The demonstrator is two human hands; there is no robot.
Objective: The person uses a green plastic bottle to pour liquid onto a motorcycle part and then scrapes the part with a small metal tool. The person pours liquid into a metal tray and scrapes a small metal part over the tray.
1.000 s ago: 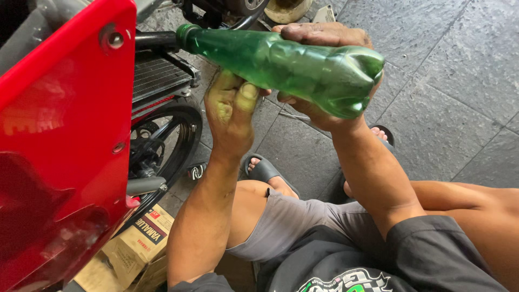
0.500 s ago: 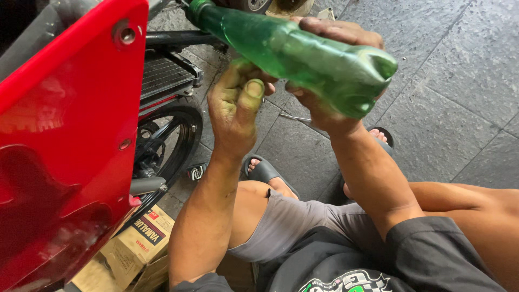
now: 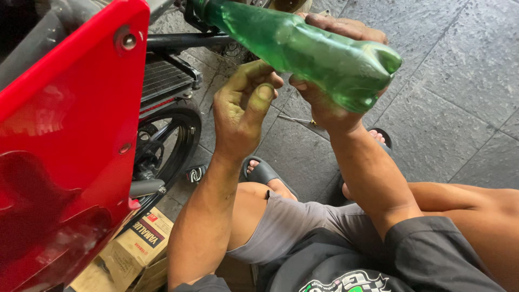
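Tipping a crumpled green plastic bottle (image 3: pixel 308 51) neck-first toward the machine, the right hand (image 3: pixel 330 97) is clamped around the bottle's lower body, its base pointing up and toward the camera. Over the last 1.0 s the bottle has climbed in the view: its neck, earlier level with the black frame tube (image 3: pixel 189 40), now runs out at the top edge, so the mouth cannot be seen. The tilt looks steeper, which suggests the green liquid is being drained toward the neck. The left hand (image 3: pixel 240 108), smeared greenish, sits just beside the bottle's underside with fingers curled and thumb pressed in, holding nothing that can be made out; it has shifted only slightly. A red fairing panel (image 3: pixel 70 146) fills the left. Behind it stand the front wheel (image 3: pixel 167 146) and a cardboard box (image 3: pixel 135 246) on the slate floor (image 3: pixel 459 108).
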